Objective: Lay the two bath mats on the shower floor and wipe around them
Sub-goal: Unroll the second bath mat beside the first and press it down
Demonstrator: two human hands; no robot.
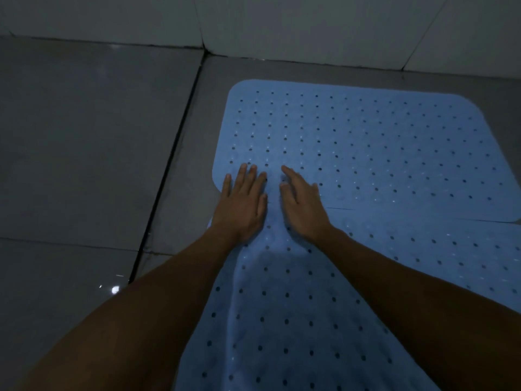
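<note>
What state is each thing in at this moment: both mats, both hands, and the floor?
Far blue bath mat: lying flat on the floor, near the wall.
Near blue bath mat: laid down, its far edge meeting the far mat along a seam.
Left hand: fingers straight, pressing on the mats at the seam.
Right hand: fingers straight, resting flat by the seam.
Tiled floor: glossy; wet or dry cannot be told.

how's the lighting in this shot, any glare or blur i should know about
Head view: dim and bluish overall, with the forearms nearly black; small bright glare spots sit on the glossy floor tiles; the far blue mat and both hands, left hand and right hand, are fairly sharp; the near mat looks soft; wall joints bow from the wide lens.
</note>
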